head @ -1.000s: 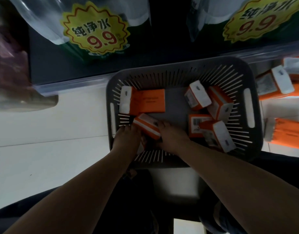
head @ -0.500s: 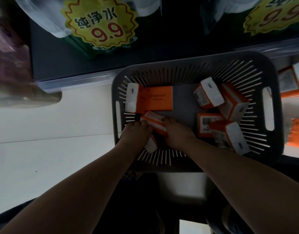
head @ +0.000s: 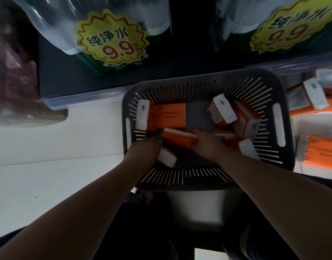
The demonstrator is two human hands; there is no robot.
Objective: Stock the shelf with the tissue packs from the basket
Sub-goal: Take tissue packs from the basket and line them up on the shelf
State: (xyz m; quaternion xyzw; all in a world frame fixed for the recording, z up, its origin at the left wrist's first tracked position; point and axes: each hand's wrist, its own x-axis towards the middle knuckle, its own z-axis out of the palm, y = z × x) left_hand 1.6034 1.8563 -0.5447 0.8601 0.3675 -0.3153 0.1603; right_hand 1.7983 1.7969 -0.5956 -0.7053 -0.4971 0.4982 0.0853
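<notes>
Head view: we have both hands inside the grey basket [head: 285, 117]. The left hand [head: 144, 150] and right hand [head: 206, 145] clamp one orange tissue pack [head: 178, 137] between them, each grip curled on one end. A second pack [head: 168, 158] lies under the left hand. Several loose packs [head: 222, 112] remain in the basket, so we judge most stocking outstanding. Outside packs [head: 326, 152] lie at right; whether that is the shelf, we cannot tell.

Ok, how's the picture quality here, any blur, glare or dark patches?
Head view: dim overall; the right price sticker and the tissue packs beside the basket are smeared, the left price sticker is sharp; glare streaks the bottle wrap; the wide lens stretches the corners.
</notes>
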